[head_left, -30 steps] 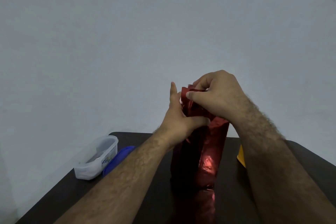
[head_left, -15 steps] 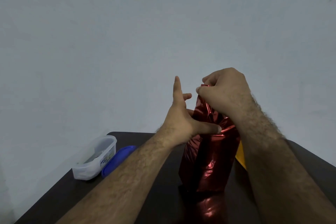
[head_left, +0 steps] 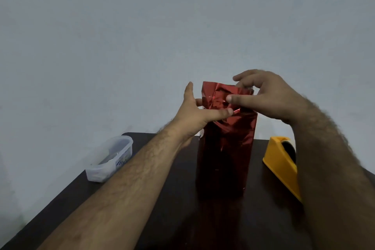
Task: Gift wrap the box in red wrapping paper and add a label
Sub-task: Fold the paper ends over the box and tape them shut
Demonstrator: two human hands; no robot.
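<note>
One view only, head-worn, looking forward and slightly down from above and behind the two forearms. Wide-angle, with straight edges bowing toward the corners. Pitched high enough that the pale wall (head_left: pixel 182 26) fills the upper half and more. Dark table (head_left: pixel 162 209) confined to the lower part, its far edge running across just below mid-height. Close range: left hand (head_left: pixel 194 115) and right hand (head_left: pixel 269 97) near centre, at the top of the upright red-wrapped box (head_left: pixel 225 148). Clear plastic container (head_left: pixel 109 160) out toward the left edge of the table, yellow tape dispenser (head_left: pixel 282 166) at right, partly behind the right forearm. No second view to share the scene.
</note>
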